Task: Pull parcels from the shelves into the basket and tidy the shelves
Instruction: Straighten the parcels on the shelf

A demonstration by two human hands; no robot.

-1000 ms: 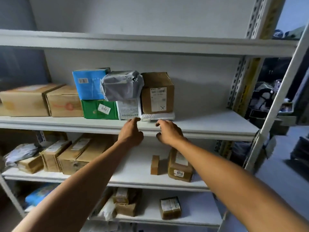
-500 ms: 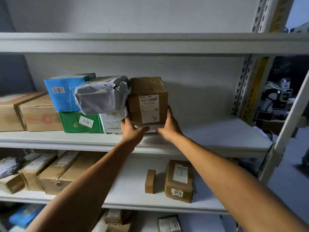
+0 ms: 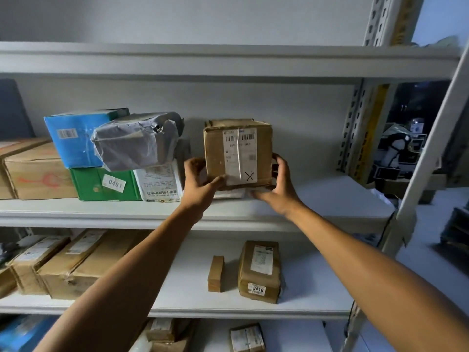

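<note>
Both hands are on the brown cardboard box (image 3: 238, 153) at the middle shelf (image 3: 330, 199). The left hand (image 3: 200, 185) curls round its lower left corner, thumb across the front face below the shipping label (image 3: 239, 156) (the one with a barcode and a hand-drawn X). The right hand (image 3: 275, 185) grips the lower right edge, fingers wrapped behind the side. The box is upright, its base just over a flat white packet (image 3: 229, 193) lying on the shelf; whether the two touch I cannot tell.

To the left, apart from the box, a grey plastic-wrapped parcel (image 3: 137, 142) leans on a blue box (image 3: 73, 138), which sits on a green box (image 3: 104, 184) tagged 0401. A white printed carton (image 3: 160, 184) stands beside the green one, and plain cardboard boxes (image 3: 35, 171) lie further left.

On the shelf below, a small brown block (image 3: 215, 274) stands upright just beside a brown parcel (image 3: 260, 271) tagged 0410; long cartons (image 3: 76, 262) lie at the left.
</note>
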